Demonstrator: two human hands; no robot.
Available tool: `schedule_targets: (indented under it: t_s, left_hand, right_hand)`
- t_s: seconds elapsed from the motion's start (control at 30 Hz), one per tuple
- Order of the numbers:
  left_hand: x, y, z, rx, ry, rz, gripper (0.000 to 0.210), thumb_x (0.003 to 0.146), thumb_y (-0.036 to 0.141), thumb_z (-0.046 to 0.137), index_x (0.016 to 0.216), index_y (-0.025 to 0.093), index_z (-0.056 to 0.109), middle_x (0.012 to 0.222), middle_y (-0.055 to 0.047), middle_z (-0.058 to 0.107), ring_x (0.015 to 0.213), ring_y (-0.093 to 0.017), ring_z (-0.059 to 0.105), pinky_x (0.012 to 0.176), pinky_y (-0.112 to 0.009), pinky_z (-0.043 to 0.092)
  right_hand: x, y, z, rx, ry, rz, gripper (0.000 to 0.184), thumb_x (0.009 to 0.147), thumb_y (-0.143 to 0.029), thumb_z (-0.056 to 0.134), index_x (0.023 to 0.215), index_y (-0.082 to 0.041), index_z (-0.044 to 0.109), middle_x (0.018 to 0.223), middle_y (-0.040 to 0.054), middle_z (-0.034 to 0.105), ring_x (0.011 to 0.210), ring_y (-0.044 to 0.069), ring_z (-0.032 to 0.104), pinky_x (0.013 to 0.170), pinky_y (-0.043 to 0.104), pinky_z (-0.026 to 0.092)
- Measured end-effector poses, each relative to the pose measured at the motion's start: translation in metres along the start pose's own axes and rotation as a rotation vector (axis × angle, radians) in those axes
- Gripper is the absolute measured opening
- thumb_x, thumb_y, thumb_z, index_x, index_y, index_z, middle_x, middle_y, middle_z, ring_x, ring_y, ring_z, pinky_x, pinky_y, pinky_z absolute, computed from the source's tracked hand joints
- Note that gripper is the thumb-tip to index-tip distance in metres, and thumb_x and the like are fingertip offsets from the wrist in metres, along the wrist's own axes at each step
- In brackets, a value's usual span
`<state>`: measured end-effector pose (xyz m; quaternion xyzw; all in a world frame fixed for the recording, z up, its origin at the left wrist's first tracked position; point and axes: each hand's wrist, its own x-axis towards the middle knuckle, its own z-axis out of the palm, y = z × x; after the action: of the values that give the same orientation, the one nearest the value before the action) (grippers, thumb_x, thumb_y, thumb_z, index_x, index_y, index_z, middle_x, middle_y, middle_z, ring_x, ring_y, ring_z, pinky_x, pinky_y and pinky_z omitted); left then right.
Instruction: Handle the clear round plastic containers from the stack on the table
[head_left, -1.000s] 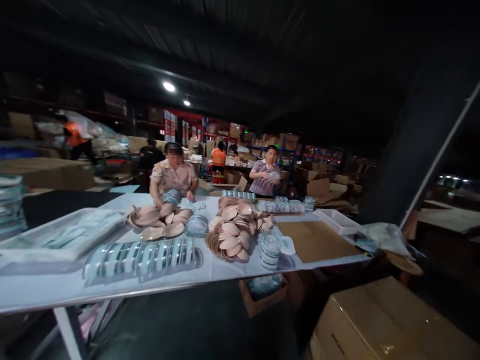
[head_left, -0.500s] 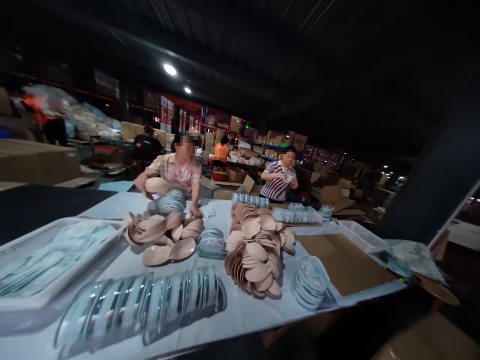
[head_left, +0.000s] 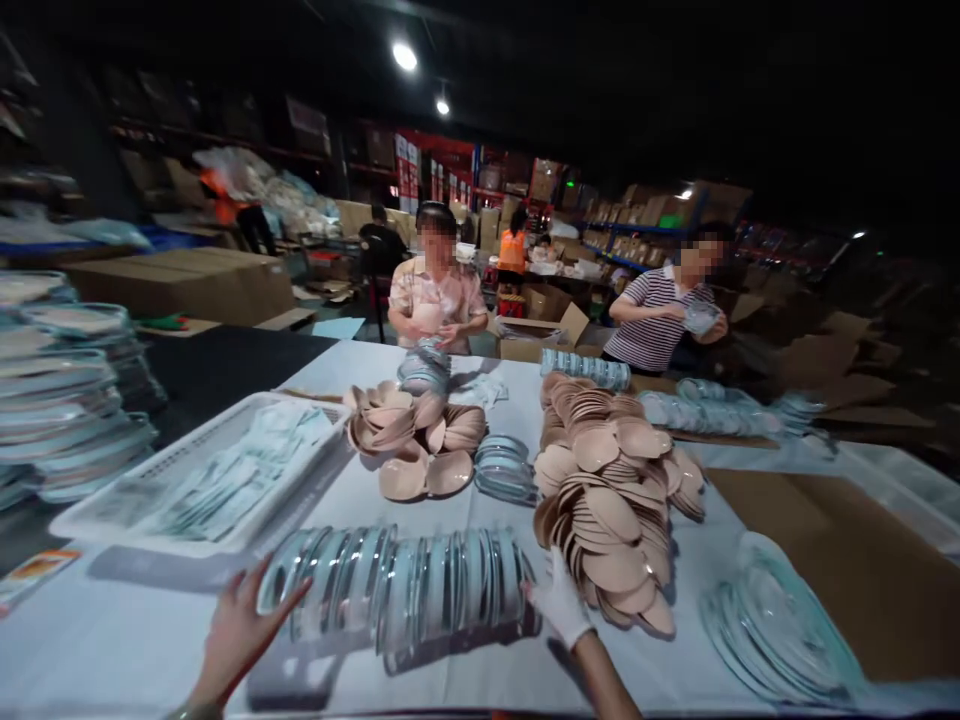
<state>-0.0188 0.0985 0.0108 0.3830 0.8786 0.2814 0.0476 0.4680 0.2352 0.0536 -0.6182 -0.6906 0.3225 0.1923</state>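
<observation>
A long row of glass lids [head_left: 405,585] lies on its edge across the near part of the white table [head_left: 112,630]. My bare left hand [head_left: 240,630] reaches to the row's left end, fingers spread and touching the first lids. At the row's right end my right hand [head_left: 559,605], in a white glove, presses against the last lids. Neither hand grips anything. Just right of the gloved hand sits a heap of tan wooden lids [head_left: 615,500].
A white tray of packets [head_left: 202,480] stands at the left, with stacked glass dishes [head_left: 67,400] beyond it. More wooden lids [head_left: 409,435], a glass stack [head_left: 780,620] and brown cardboard [head_left: 832,550] lie on the table. Two people work across it.
The view has dropped and moved closer to the table. Both my hands have come into view and now bracket the two ends of the glass lid row.
</observation>
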Motion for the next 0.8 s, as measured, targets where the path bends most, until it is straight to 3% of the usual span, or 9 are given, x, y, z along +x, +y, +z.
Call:
schedule_targets:
  t_s: [0.1, 0.17, 0.23, 0.3, 0.37, 0.47, 0.67, 0.8]
  left_hand:
    - [0.015, 0.03, -0.006, 0.12, -0.045, 0.004, 0.084, 0.095, 0.065, 0.038, 0.159, 0.011, 0.053, 0.167, -0.027, 0.046, 0.155, -0.048, 0.043, 0.115, -0.067, 0.048]
    - [0.018, 0.055, -0.009, 0.273, -0.163, 0.148, 0.082, 0.096, 0.061, 0.049, 0.165, 0.018, 0.047, 0.177, -0.022, 0.034, 0.163, -0.052, 0.025, 0.117, -0.079, 0.038]
    - [0.017, 0.082, -0.008, 0.372, -0.4, 0.342, 0.096, 0.087, 0.066, 0.069, 0.17, 0.026, 0.04, 0.181, -0.015, 0.025, 0.167, -0.053, 0.01, 0.119, -0.085, 0.028]
    - [0.016, 0.106, -0.006, 0.419, -0.618, 0.47, 0.115, 0.075, 0.073, 0.082, 0.171, 0.032, 0.033, 0.18, -0.012, 0.022, 0.166, -0.054, 0.009, 0.12, -0.088, 0.02]
    - [0.014, 0.122, -0.004, 0.45, -0.729, 0.518, 0.121, 0.07, 0.076, 0.084, 0.171, 0.035, 0.029, 0.179, -0.013, 0.022, 0.165, -0.056, 0.013, 0.118, -0.092, 0.015]
    - [0.011, 0.131, -0.006, 0.49, -0.748, 0.531, 0.116, 0.077, 0.072, 0.08, 0.171, 0.033, 0.025, 0.18, -0.014, 0.018, 0.165, -0.055, 0.013, 0.116, -0.094, 0.014]
    - [0.015, 0.121, -0.01, 0.513, -0.695, 0.481, 0.089, 0.091, 0.049, 0.068, 0.171, 0.034, 0.031, 0.18, -0.009, 0.024, 0.166, -0.05, 0.017, 0.118, -0.092, 0.018]
    - [0.022, 0.11, -0.007, 0.461, -0.735, 0.551, 0.092, 0.091, 0.062, 0.07, 0.17, 0.035, 0.03, 0.18, -0.01, 0.021, 0.166, -0.051, 0.014, 0.117, -0.093, 0.016]
  right_hand:
    - [0.011, -0.045, 0.016, -0.209, -0.14, -0.058, 0.09, 0.07, -0.035, 0.078, 0.157, -0.024, 0.059, 0.172, 0.0138, 0.044, 0.165, 0.041, 0.03, 0.137, 0.046, 0.024]
    - [0.013, -0.066, 0.026, -0.34, -0.227, -0.087, 0.095, 0.068, -0.035, 0.083, 0.159, -0.028, 0.058, 0.179, 0.0098, 0.031, 0.169, 0.042, 0.017, 0.136, 0.048, 0.025]
    - [0.016, -0.076, 0.035, -0.386, -0.267, -0.072, 0.095, 0.07, -0.036, 0.084, 0.161, -0.032, 0.056, 0.183, 0.0061, 0.022, 0.169, 0.042, 0.016, 0.134, 0.049, 0.032]
    - [0.021, -0.08, 0.041, -0.39, -0.264, -0.025, 0.093, 0.073, -0.036, 0.085, 0.161, -0.036, 0.055, 0.184, 0.0041, 0.017, 0.167, 0.041, 0.022, 0.13, 0.05, 0.038]
    - [0.026, -0.082, 0.045, -0.407, -0.233, 0.012, 0.09, 0.076, -0.036, 0.084, 0.161, -0.038, 0.054, 0.184, 0.0027, 0.015, 0.165, 0.041, 0.03, 0.125, 0.052, 0.044]
    - [0.031, -0.089, 0.046, -0.43, -0.186, 0.046, 0.087, 0.08, -0.037, 0.081, 0.163, -0.038, 0.052, 0.184, 0.0038, 0.016, 0.163, 0.042, 0.031, 0.123, 0.054, 0.046]
    - [0.024, -0.097, 0.039, -0.408, -0.229, 0.049, 0.081, 0.081, -0.029, 0.078, 0.16, -0.027, 0.058, 0.18, 0.0097, 0.029, 0.165, 0.034, 0.032, 0.132, 0.042, 0.034]
    - [0.021, -0.089, 0.042, -0.388, -0.207, 0.045, 0.084, 0.078, -0.027, 0.076, 0.159, -0.022, 0.058, 0.18, 0.012, 0.03, 0.166, 0.033, 0.029, 0.134, 0.042, 0.031]
